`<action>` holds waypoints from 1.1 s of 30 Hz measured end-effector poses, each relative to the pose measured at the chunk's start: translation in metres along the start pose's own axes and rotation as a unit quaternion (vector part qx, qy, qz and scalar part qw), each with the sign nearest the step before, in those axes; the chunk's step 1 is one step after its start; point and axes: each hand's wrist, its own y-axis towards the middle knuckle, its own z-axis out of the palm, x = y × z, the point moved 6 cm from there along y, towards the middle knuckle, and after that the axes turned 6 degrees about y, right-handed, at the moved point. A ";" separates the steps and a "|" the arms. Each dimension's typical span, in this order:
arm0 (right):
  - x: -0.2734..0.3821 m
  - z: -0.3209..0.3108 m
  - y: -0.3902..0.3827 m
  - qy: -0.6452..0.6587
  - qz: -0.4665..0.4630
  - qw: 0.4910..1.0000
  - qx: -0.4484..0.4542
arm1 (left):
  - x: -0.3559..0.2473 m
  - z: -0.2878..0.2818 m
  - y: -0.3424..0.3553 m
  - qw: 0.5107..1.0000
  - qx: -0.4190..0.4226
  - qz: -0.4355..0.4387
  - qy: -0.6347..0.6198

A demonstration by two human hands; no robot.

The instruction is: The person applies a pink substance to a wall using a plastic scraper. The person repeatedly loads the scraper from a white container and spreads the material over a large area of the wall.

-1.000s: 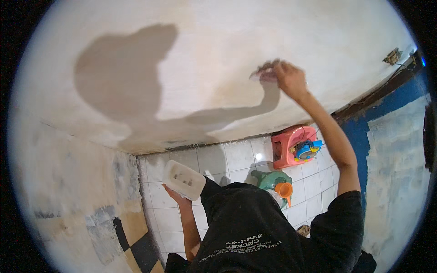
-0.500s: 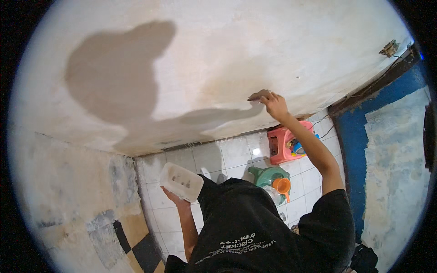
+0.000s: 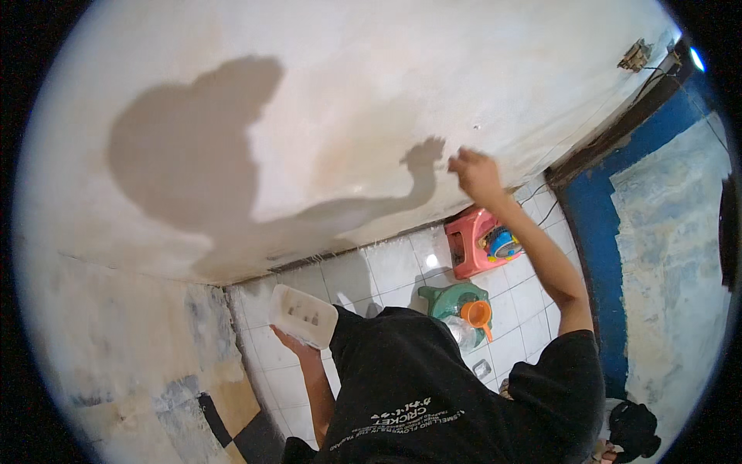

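Note:
My left hand [image 3: 296, 340] holds a white, translucent plastic tub [image 3: 303, 315] with grey smears inside, low beside my dark-clothed body. My right hand [image 3: 473, 172] is raised at the pale plastered wall [image 3: 348, 69], a little right of its own shadow. Its fingers are bent and pinched; what they hold, if anything, is too blurred to name, and I cannot tell whether they touch the wall.
Below on white tiles [image 3: 390, 263] stand a pink stool [image 3: 464, 243] with a blue-yellow object, and a green stool [image 3: 440, 301] bearing an orange dipper [image 3: 477, 313]. A blue-and-white wall [image 3: 661, 232] bounds the right, a patched wall [image 3: 131, 348] the left. A dark bundled shape [image 3: 632, 429] lies lower right.
My right hand moved down from higher on the wall, then slightly up again by now. The view has shifted a little. My left hand still holds the tub.

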 end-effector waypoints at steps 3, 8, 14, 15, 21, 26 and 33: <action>-0.030 0.069 -0.017 -0.034 0.006 0.997 0.066 | -0.002 -0.001 -0.002 1.000 0.011 0.003 -0.013; -0.042 -0.040 0.037 -0.084 -0.092 0.968 -0.219 | -0.010 -0.013 -0.003 0.999 -0.009 0.027 0.028; 0.011 -0.236 0.060 -0.053 -0.064 0.913 -0.399 | -0.013 -0.027 -0.018 0.998 -0.051 0.024 0.035; 0.021 -0.247 0.059 -0.028 -0.069 0.910 -0.408 | -0.014 -0.023 -0.018 0.998 -0.040 0.023 0.035; 0.015 -0.115 0.056 -0.053 -0.058 0.993 -0.092 | -0.002 0.010 -0.020 0.999 0.008 0.007 0.031; 0.009 -0.165 0.074 -0.176 -0.123 0.931 -0.296 | -0.003 0.017 -0.018 0.999 0.033 0.010 0.020; 0.058 -0.354 0.096 -0.149 -0.034 0.868 -0.473 | -0.008 0.007 -0.018 0.999 -0.003 -0.002 0.038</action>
